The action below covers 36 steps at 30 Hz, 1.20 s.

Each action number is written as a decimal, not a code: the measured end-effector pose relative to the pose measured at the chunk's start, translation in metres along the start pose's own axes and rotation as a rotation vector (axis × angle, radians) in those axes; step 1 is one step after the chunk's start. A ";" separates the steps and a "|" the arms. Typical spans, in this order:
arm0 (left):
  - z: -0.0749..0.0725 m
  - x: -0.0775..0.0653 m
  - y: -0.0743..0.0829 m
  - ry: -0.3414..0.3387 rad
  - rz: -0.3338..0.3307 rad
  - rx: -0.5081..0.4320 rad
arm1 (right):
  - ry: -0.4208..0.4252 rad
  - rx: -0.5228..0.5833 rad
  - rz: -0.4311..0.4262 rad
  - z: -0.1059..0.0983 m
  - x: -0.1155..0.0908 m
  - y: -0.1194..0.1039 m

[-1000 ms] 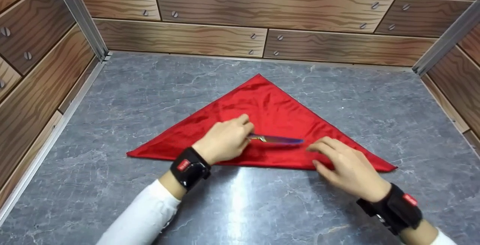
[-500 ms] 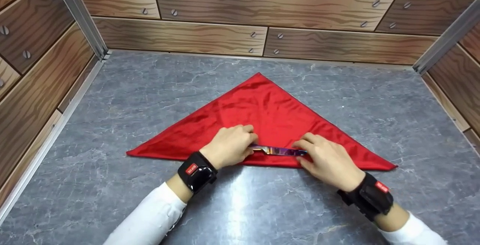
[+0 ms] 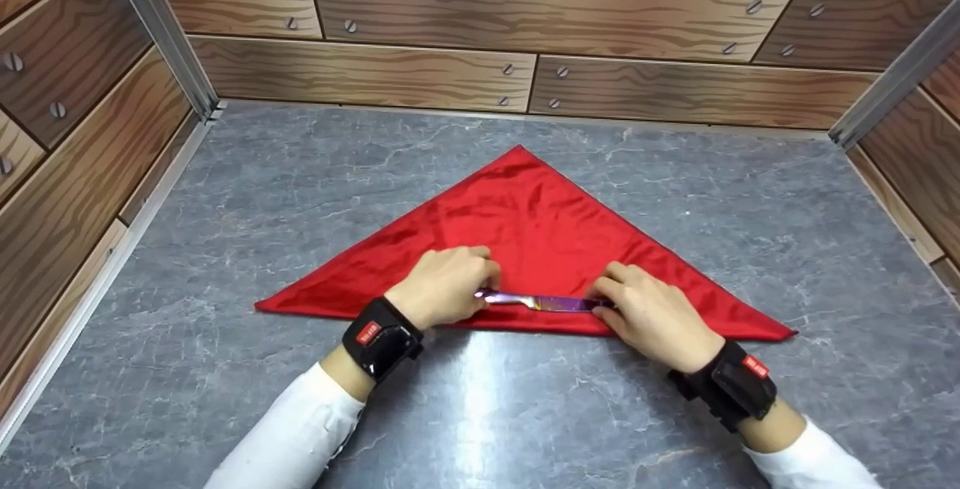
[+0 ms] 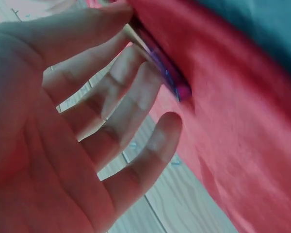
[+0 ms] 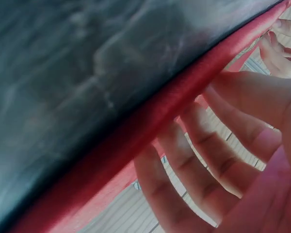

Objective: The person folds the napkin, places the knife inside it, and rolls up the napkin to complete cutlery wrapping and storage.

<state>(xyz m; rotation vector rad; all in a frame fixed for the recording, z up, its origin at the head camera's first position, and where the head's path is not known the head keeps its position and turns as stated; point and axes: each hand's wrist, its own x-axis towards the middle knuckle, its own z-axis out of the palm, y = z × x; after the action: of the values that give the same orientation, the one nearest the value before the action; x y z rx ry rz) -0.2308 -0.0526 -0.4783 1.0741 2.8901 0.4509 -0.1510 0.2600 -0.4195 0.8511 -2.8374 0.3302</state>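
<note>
Showing at the near edge, two white sleeves (image 3: pixel 289 429) lead to black wristbands (image 3: pixel 381 340) with red tags. Beyond these, the left hand (image 3: pixel 442 286) pinches the handle of a shiny purple knife (image 3: pixel 559 304) between thumb and fingertips, while its little finger stands apart from the others. The right hand (image 3: pixel 654 315) has its thumb and fingertips clamped on the blade's end, hiding the tip. Held between the hands, the knife runs crosswise, handle leftward and blade toward the right, its long axis nearly parallel to the near edge of a red cloth (image 3: pixel 536 226). It is over the near part of that cloth; whether it touches the fabric I cannot tell. The cloth is a flat triangle, its long side nearest and its apex pointing away. Farther out, grey marbled tabletop (image 3: pixel 255 181) runs to a wood-plank-patterned wall (image 3: pixel 450 13).
</note>
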 end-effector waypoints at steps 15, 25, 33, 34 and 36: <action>0.003 -0.001 -0.009 -0.023 -0.006 0.012 | 0.020 -0.003 0.008 0.001 -0.002 -0.001; -0.063 -0.023 0.025 -0.072 -0.096 -0.114 | 0.004 0.048 0.001 -0.004 -0.003 0.005; -0.112 -0.042 -0.001 0.004 -0.291 -0.124 | -0.004 0.059 0.029 -0.015 -0.003 0.014; -0.115 -0.044 -0.008 0.004 -0.318 -0.121 | -0.004 0.059 0.034 -0.016 -0.003 0.016; -0.118 -0.049 -0.022 -0.007 -0.381 -0.116 | -0.009 0.061 0.044 -0.018 -0.003 0.018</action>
<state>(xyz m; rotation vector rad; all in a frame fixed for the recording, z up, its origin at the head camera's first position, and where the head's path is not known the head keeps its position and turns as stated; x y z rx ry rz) -0.2220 -0.1308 -0.3751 0.4904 2.9191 0.5789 -0.1572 0.2808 -0.4057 0.8038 -2.8711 0.4220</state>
